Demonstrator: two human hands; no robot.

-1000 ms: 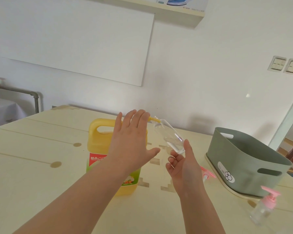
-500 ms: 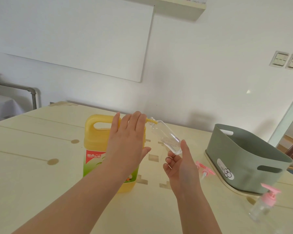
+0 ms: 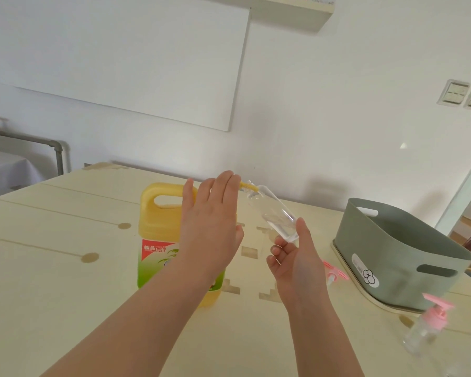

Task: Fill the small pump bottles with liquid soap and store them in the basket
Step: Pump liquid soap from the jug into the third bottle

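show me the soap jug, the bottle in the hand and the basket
soap jug (image 3: 161, 227): head view, on its yellow shoulder above the label
bottle (image 3: 272, 213): head view, on the middle of its clear side
basket (image 3: 405, 268): head view, on its green outer wall

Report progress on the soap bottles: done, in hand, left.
Done: none visible inside the green basket. In hand: the right hand holds a small clear bottle tilted at the spout of the yellow jug, left hand flat over its top; little liquid inside. Left: finish filling, fit the loose pink pump head, fill the seemingly empty capped bottle, store both.
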